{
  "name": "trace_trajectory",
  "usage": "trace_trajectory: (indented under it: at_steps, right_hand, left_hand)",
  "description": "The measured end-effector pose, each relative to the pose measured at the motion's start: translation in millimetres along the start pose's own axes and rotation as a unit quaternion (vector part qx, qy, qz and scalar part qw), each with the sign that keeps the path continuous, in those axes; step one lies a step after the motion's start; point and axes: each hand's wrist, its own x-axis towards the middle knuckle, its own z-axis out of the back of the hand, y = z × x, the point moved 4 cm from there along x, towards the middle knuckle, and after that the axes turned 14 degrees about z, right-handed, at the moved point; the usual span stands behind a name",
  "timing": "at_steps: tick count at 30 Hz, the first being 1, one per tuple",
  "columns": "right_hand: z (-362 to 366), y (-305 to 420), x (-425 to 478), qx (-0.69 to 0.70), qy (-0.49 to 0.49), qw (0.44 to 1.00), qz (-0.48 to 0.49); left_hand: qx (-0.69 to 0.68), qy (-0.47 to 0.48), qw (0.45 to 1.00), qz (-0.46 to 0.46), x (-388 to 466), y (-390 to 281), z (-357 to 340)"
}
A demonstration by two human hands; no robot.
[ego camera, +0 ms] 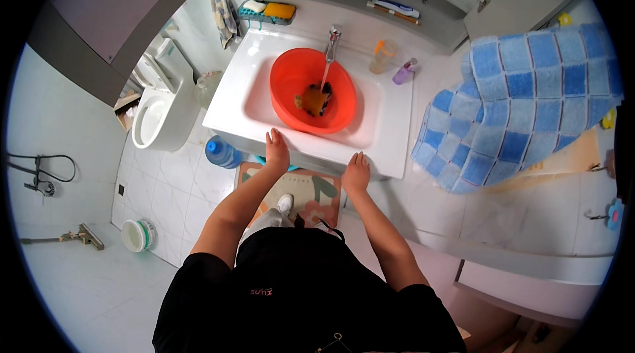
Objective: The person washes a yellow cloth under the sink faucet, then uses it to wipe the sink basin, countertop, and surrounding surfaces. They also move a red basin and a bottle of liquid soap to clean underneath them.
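Note:
My left hand [277,148] rests at the front edge of a white washbasin [228,100], fingers extended over the rim. Farther right along that edge lies my right hand [356,169], also holding nothing. Between and beyond them, a red plastic tub [289,75] sits tilted in the basin. From the chrome faucet [334,38] a stream of water runs into the tub. At the tub's bottom is a yellow and dark item [313,100], which looks like cloth, though I cannot tell exactly what it is. Neither hand touches the tub.
Right of the faucet stand a clear cup [383,57] and a purple bottle [405,71]. A soap tray [268,12] is behind the basin's left corner. A blue checked towel [516,105] hangs at right. On the floor are a blue water jug [223,152] and a bucket [138,235].

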Motion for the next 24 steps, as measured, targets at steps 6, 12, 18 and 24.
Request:
trace_trajectory:
  at_steps: [6,12,18,24]
  right_hand:
    - [3,2,-1,0.005,-0.004,1.000,-0.006]
    - [4,2,-1,0.003,-0.007,1.000,0.000]
    - [4,3,-1,0.005,-0.004,1.000,-0.002]
    - [3,0,-1,-0.003,-0.008,1.000,-0.007]
  left_hand:
    - [-0.001,-0.007,1.000,0.000,-1,1,-7]
    - [-0.005,-0.014,1.000,0.000,-1,2,-7]
    - [-0.009,-0.012,1.000,-0.006,-4,3,-4]
    - [0.000,-0.005,1.000,-0.015,-4,2,-1]
